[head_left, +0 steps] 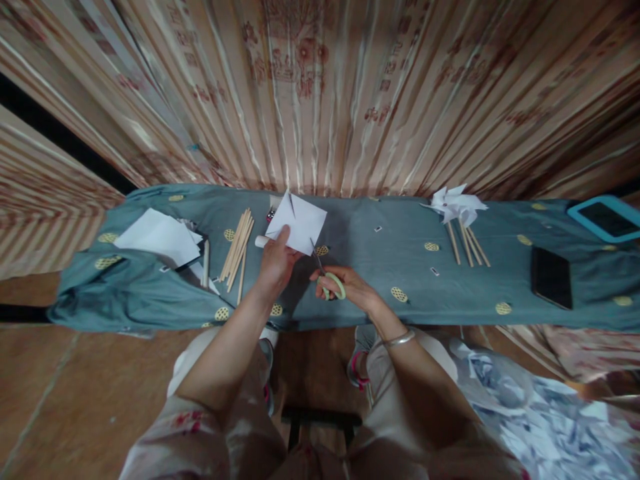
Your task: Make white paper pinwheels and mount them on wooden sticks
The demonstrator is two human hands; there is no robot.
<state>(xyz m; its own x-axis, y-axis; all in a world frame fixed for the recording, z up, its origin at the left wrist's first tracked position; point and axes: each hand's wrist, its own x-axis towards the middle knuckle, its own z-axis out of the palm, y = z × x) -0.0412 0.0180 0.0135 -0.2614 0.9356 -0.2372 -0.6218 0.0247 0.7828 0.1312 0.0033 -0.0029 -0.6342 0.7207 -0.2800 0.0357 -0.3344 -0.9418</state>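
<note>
White paper square (304, 223) held over the blue-green cloth (380, 287); slits show at its top and left corners. Left hand (277, 265) pinches its lower-left part, thumb on top. Right hand (353, 285) grips green-handled scissors (335, 283), blades at the square's lower-right corner. Left of the square: loose wooden sticks (237, 248); farther left, white paper sheets (157, 237). Well right of it: white pinwheels (457, 203) on sticks; farther right, dark phone (551, 277) and blue-framed tablet (606, 219).
</note>
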